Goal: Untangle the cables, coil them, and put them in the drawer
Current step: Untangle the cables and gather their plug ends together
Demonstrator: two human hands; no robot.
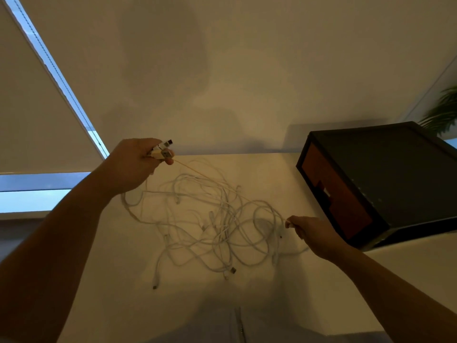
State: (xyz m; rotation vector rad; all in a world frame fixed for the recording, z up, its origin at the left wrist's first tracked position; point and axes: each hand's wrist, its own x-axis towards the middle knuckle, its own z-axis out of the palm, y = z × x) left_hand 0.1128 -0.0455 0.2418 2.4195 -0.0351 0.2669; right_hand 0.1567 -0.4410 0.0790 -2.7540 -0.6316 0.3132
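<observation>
**Untangling under way: plug ends lifted, one strand pulled taut**

The step in hand looks like the first one, untangling. Nothing is coiled yet, and the drawer [333, 191] in the dark drawer unit [385, 169] appears closed.

Take the heap of white cables [217, 226] on the bench [123, 280] as the clock centre, with twelve pointing away from the person. The left hand [133, 167] is raised at about ten o'clock. Its grip is closed, fingers and thumb curled round a bundle of plugs [163, 151] that stick out past the knuckles. A thin strand [210, 179] runs taut from this grip down toward four o'clock into the heap. The right hand [314, 233] sits low at three o'clock, at the heap's edge. Its grip is a fingertip pinch on a loop [284, 219] of cable, with the other fingers folded.

Most of the cables lie slack on the bench between the two grips, crossing many times, and loose plug ends trail at six and seven o'clock. The drawer unit stands at two o'clock, just beyond the right hand.

The next move probably calls for following the taut strand through its crossings and easing it free without yanking, which would tighten the knots.
</observation>
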